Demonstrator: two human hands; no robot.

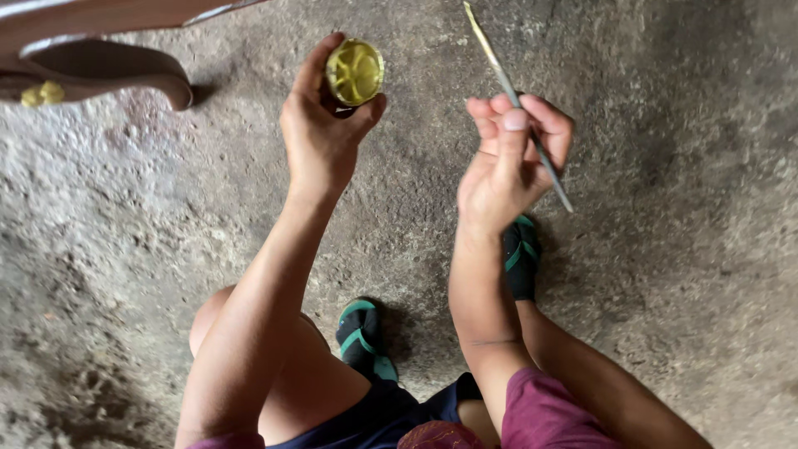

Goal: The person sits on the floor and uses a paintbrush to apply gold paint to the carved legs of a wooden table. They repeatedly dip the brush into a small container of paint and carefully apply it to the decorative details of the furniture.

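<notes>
- Left hand [320,133]: I see it clamped around yellow paint pot [354,72].
- Right hand [507,162]: pinching brush [515,104], tip raised; I judge dipping needs aim.

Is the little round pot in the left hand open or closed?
Open: the pot shows yellow paint inside, no lid, in the left hand.

Rough grey concrete floor [682,274], daylit

Maroon sleeves [544,411], navy shorts [378,420], black sandals [363,337] (green straps).
</notes>
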